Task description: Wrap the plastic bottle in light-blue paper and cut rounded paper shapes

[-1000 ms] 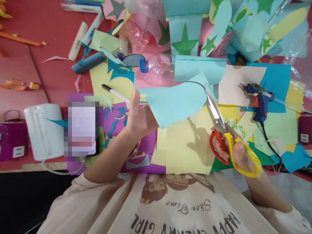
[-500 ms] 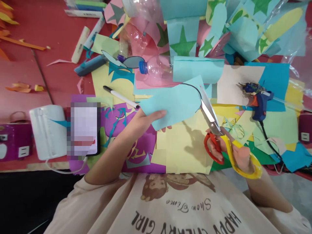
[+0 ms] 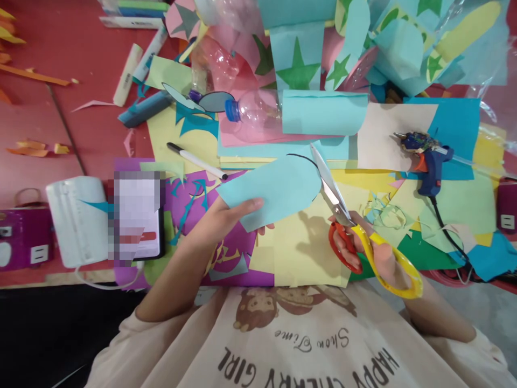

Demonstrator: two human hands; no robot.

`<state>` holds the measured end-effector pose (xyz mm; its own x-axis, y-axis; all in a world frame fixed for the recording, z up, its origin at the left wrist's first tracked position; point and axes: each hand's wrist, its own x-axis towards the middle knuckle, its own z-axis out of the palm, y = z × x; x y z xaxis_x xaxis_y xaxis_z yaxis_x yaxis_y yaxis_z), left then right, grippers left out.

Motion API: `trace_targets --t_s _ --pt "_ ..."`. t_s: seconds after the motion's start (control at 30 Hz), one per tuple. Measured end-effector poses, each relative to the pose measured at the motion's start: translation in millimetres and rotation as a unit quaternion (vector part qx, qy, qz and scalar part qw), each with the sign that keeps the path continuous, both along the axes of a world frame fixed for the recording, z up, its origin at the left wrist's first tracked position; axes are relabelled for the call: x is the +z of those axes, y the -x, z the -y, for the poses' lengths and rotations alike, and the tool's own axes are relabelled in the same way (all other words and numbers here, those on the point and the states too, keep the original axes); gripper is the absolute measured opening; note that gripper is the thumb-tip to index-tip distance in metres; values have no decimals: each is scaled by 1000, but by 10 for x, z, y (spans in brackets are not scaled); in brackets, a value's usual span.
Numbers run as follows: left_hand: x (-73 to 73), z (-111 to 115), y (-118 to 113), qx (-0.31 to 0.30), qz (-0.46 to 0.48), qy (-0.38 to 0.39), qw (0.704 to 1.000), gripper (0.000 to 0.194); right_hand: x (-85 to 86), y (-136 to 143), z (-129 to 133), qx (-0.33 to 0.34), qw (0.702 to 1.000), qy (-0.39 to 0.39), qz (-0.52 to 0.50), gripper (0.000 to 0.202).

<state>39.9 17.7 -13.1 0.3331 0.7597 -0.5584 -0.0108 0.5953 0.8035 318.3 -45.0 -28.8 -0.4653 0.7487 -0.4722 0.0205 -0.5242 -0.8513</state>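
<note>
A light blue paper (image 3: 278, 186) with a rounded right end and a black curved line is pinched in my left hand (image 3: 238, 213), thumb on top and fingertips beneath. My right hand (image 3: 367, 253) grips the scissors (image 3: 339, 207), which have one red and one yellow handle. Their blades point up and left and meet the paper's rounded right edge. Pale yellow sheets (image 3: 307, 258) lie under both hands.
Beyond the paper lies a plastic bottle (image 3: 258, 112) wrapped in light blue paper. A black-and-white marker (image 3: 197, 161) is left of it. A blue glue gun (image 3: 434, 167) lies at the right, and a phone (image 3: 139, 215) at the left.
Both hands, the light blue paper and the scissors have moved left and slightly toward me. The small flap of paper above the blades now looks smaller.
</note>
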Motion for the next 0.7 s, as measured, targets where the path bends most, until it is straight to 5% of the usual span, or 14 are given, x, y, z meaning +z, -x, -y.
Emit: trace_targets --t_s 0.7 --pt "-81 -51 63 -1 22 42 999 20 -108 -109 52 -12 1000 13 -13 85"
